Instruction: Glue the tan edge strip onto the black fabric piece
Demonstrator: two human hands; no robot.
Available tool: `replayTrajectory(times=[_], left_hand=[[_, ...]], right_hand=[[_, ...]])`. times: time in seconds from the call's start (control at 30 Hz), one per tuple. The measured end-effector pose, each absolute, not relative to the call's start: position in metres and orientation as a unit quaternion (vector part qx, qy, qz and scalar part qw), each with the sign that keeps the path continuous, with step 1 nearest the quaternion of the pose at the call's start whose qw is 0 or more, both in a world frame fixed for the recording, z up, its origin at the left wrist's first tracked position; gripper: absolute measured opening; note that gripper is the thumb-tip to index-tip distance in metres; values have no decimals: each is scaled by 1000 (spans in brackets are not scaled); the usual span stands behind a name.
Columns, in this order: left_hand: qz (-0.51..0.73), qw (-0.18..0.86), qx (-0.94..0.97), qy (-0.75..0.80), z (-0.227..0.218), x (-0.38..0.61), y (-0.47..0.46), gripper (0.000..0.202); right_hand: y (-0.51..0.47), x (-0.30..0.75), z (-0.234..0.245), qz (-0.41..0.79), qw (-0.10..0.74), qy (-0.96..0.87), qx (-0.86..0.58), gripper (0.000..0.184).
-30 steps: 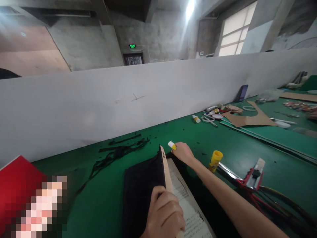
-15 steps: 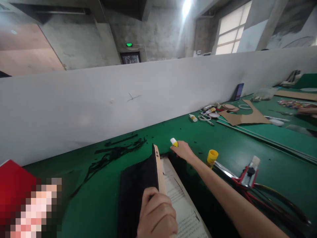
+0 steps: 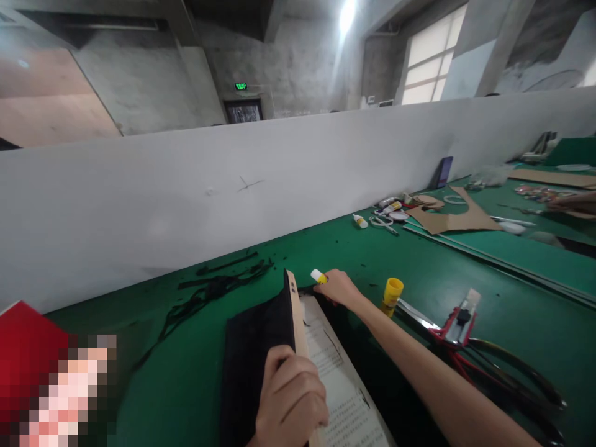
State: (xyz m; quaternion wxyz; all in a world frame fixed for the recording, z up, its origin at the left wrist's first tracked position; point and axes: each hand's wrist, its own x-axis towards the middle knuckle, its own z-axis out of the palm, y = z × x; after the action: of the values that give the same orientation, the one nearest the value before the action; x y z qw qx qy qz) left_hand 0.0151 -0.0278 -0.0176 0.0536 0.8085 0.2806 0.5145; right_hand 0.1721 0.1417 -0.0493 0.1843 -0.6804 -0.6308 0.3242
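My left hand (image 3: 291,400) is closed over the near end of a tan cardboard panel (image 3: 295,307) that stands on edge, with a black gridded sheet (image 3: 254,347) on its left face. A printed paper sheet (image 3: 342,388) lies just right of the panel. My right hand (image 3: 342,288) reaches to the panel's far end and grips a glue stick (image 3: 318,276) with a white body and yellow band, held close to the panel's top corner. The glue stick's yellow cap (image 3: 392,293) stands on the green table (image 3: 186,372) to the right of my right wrist.
Black offcut strips (image 3: 218,285) lie by the white partition wall (image 3: 186,198). A red-handled utility knife (image 3: 459,316), a metal ruler and dark cables sit at right. Farther back are scissors (image 3: 384,222), small glue bottles, brown cardboard pieces (image 3: 454,217) and a phone. Another person's hand shows at far right (image 3: 575,202).
My right hand with the glue stick has shifted slightly left, toward the panel's far corner. The view has drifted a little; my left hand keeps its hold.
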Motion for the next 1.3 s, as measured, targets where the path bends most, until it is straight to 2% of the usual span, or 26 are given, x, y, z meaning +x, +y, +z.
replayTrajectory(times=[0.13, 0.33, 0.47, 0.53, 0.87, 0.97, 1.13, 1.3], left_hand=[[512, 53, 810, 281, -18, 16, -28, 37], [512, 55, 812, 276, -18, 16, -29, 36], [504, 59, 820, 265, -19, 12, -28, 34], [500, 63, 824, 261, -20, 11, -27, 35], [514, 56, 820, 245, -22, 11, -25, 44], [510, 78, 821, 242, -28, 15, -23, 42], [471, 173, 825, 261, -32, 25, -14, 47], [473, 164, 818, 282, -35, 23, -15, 44]], right_hand=[[140, 177, -45, 317, 187, -631, -682, 26], [136, 174, -44, 343, 178, -642, -663, 26], [136, 166, -48, 325, 159, -643, -675, 17], [137, 165, -50, 315, 153, -644, -681, 13], [135, 167, -44, 261, 109, -659, -697, 20], [135, 166, -44, 248, 104, -664, -697, 22], [136, 168, -44, 257, 106, -664, -694, 16], [138, 174, -45, 286, 111, -657, -688, 16]])
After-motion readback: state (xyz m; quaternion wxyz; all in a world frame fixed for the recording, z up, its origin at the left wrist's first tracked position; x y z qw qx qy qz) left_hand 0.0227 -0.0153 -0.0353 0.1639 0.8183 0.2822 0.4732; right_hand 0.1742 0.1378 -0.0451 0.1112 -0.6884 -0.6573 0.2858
